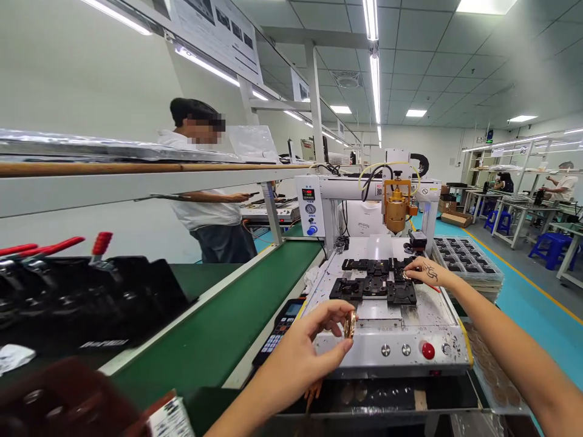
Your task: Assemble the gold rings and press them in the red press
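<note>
My left hand [321, 343] pinches a shiny gold-coloured metal ring-like part [349, 325] on edge between thumb and fingers, in front of the dispensing machine's base. Farther back, my right hand [424, 271] reaches to the right side of the black fixture blocks [376, 285] on the machine's white bed [319, 303]. Its fingertips are closed together at a block, by a small shiny spot; what they grip is too small to make out. Above and behind that hand hangs the machine's brass-coloured dispensing head [395, 209].
A red button [428, 350] and silver buttons line the machine's front. A keypad controller [280, 331] lies left, beside the green conveyor belt [218, 309]. Black clamps with red handles [102, 243] stand far left. Stacked trays [469, 258] are at right. A person [204, 212] stands behind the shelf.
</note>
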`<state>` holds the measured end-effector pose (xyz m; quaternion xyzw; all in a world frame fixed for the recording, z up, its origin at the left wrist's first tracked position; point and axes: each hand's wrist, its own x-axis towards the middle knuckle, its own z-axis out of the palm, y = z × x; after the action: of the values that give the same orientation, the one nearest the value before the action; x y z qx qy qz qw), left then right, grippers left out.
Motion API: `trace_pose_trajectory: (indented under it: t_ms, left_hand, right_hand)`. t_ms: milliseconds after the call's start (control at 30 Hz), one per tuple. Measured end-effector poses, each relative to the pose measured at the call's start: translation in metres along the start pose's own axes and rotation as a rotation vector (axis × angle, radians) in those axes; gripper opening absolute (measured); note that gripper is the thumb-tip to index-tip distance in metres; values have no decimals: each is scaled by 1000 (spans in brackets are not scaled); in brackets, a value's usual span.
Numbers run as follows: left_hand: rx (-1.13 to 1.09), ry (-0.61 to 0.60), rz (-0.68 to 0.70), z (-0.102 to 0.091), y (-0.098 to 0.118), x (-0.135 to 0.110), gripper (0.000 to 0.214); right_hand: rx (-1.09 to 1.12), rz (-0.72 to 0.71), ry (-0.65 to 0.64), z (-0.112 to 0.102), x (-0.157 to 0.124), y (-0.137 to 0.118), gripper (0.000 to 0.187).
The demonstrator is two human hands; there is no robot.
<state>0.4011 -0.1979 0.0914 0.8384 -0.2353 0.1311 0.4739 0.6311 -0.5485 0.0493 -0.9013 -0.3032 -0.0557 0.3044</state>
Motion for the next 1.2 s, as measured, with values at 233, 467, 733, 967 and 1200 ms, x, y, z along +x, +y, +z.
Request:
trace_pose_trajectory:
  t_ms: [233, 467, 733, 967, 1200]
  left_hand:
    - [89, 101, 9, 8, -10, -41, 37]
    - [96, 139, -91, 22, -31, -75, 31]
    - [-10, -223, -147, 90, -105, -101, 39]
    - [92, -288, -71, 123, -147, -104, 45]
    - [77, -342, -49, 120, -142, -128, 51]
  right_hand:
    - [-56, -20, 242, 17, -3, -2, 26]
    - [-50, 63, 607, 30, -112, -47, 31]
    - [-251, 139, 831, 88, -224, -37, 44]
    - [-170, -37, 819, 134, -228, -90, 7]
    - [141, -163, 175, 230, -206, -134, 19]
